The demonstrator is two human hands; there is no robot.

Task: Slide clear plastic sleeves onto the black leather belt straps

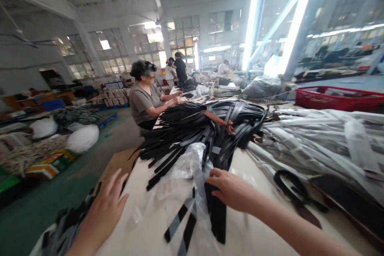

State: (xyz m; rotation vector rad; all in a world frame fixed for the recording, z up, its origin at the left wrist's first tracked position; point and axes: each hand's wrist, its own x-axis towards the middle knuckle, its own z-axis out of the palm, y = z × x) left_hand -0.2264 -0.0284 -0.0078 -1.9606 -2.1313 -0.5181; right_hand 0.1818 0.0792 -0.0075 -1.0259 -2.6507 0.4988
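Black straps (192, 124) lie in a large heap on a pale table (141, 208), tied round with a brown band (217, 119). Crumpled clear plastic (192, 160) rests in front of the heap and trails down over more black strips (218, 216). My right hand (231, 188) is at these strips beside the plastic, its fingers curled together; what they hold is hidden. My left hand (109, 204) is over the table's left edge with its fingers spread and nothing in them, near a lower pile of dark strips (67, 224).
White-wrapped straps (321, 140) cover the right side, with a black looped strap (289, 188) before them. A red crate (339, 98) stands behind. A person (144, 100) works at the table's left side; others are farther back.
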